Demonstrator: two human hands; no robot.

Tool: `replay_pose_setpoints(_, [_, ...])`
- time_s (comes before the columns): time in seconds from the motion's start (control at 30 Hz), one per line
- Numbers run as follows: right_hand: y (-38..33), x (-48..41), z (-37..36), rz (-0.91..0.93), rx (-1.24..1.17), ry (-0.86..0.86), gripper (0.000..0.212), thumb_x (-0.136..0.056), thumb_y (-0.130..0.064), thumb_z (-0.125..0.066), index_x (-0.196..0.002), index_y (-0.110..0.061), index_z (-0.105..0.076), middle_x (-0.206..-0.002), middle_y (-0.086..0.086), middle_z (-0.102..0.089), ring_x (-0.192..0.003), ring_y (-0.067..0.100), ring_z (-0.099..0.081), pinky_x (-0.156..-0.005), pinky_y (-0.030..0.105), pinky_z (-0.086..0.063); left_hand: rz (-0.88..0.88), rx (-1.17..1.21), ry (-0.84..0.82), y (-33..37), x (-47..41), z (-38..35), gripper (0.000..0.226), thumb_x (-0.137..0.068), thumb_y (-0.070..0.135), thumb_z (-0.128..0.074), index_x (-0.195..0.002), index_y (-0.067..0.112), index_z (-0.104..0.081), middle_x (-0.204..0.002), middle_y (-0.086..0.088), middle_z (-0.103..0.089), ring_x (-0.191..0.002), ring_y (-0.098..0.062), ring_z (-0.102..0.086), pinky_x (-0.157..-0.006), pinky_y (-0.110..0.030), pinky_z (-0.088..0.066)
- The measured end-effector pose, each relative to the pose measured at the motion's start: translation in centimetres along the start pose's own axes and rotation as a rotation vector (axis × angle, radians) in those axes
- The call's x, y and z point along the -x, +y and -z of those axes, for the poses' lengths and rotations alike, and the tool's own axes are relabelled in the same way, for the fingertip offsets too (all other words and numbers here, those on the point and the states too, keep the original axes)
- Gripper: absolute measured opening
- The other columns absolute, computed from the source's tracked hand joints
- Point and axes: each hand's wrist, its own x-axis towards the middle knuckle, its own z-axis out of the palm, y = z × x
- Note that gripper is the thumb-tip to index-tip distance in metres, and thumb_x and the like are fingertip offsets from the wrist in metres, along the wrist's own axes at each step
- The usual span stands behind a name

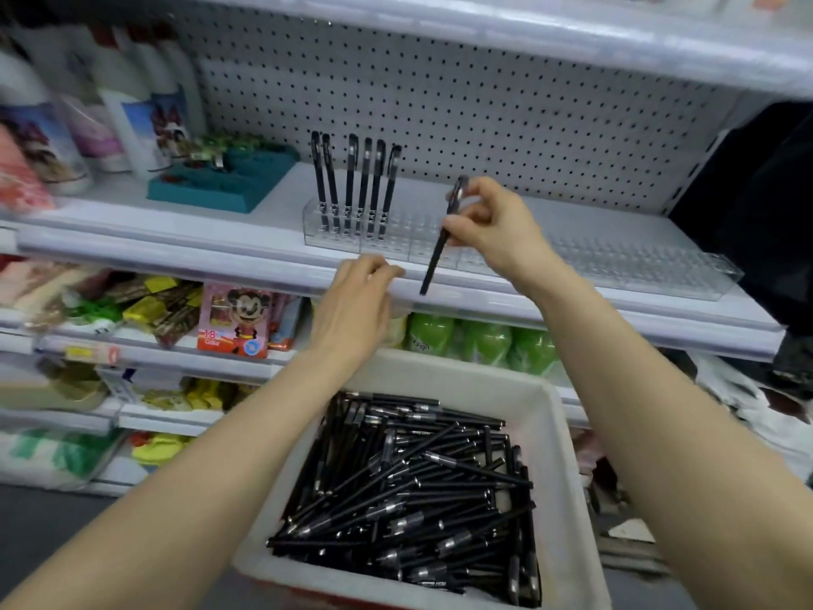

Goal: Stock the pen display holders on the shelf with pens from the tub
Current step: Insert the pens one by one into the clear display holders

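Observation:
A white tub [558, 438] full of black pens [409, 490] sits below me at centre. On the shelf [176, 239] stands a row of clear pen display holders [616, 261]. Several black pens [356, 187] stand upright in the leftmost holder. My right hand [492, 217] pinches one black pen [433, 261] with its tip hanging down, in front of the holders. My left hand [356, 301] hovers at the shelf's front edge with fingers loosely curled and nothing in it.
A teal tray [224, 182] and white bottles [127, 103] stand on the shelf to the left. Pegboard [440, 103] backs the shelf. Lower shelves hold packaged goods, among them a pink cartoon box [235, 319] and green packs [479, 341]. A dark object [756, 204] is at right.

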Motion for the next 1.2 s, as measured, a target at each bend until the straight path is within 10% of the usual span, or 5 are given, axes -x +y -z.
replay_pose_setpoints(0.3, [-1.7,-6.9,-1.6,0.077,0.019,0.258,0.011,-0.095,-0.016,-0.059,-0.106,-0.012,-0.057,-0.085,0.006,-0.069,-0.067,0.016,-0.069,-0.076,0.038,-0.059,0.013,-0.245,-0.011,-4.2,-5.7,0.2,0.056,-0.088,0.014,-0.061,-0.141,0.016,-0.045,-0.143,-0.009,-0.044,-0.132,-0.028,-0.036,-0.111,-0.042,-0.034])
replay_pose_setpoints(0.5, [-0.2,-9.8,-4.0,0.078,0.125,0.227,0.019,-0.095,-0.022,-0.058,-0.113,-0.014,-0.059,-0.087,0.004,-0.066,-0.091,0.032,-0.064,-0.08,0.048,-0.056,-0.03,-0.295,0.038,-4.5,-5.9,-0.1,0.05,-0.085,0.02,-0.063,-0.134,0.016,-0.052,-0.132,-0.008,-0.052,-0.121,-0.029,-0.044,-0.107,-0.043,-0.034])
replay_pose_setpoints(1.2, [2.7,-8.3,-6.1,0.074,0.33,0.147,0.027,-0.094,-0.018,-0.06,-0.12,-0.01,-0.062,-0.098,0.004,-0.069,-0.087,0.02,-0.062,-0.082,0.03,-0.051,-0.035,-0.277,-0.016,-4.5,-5.2,0.4,0.06,-0.085,0.004,-0.061,-0.142,0.013,-0.044,-0.142,-0.012,-0.045,-0.133,-0.032,-0.037,-0.112,-0.045,-0.034])
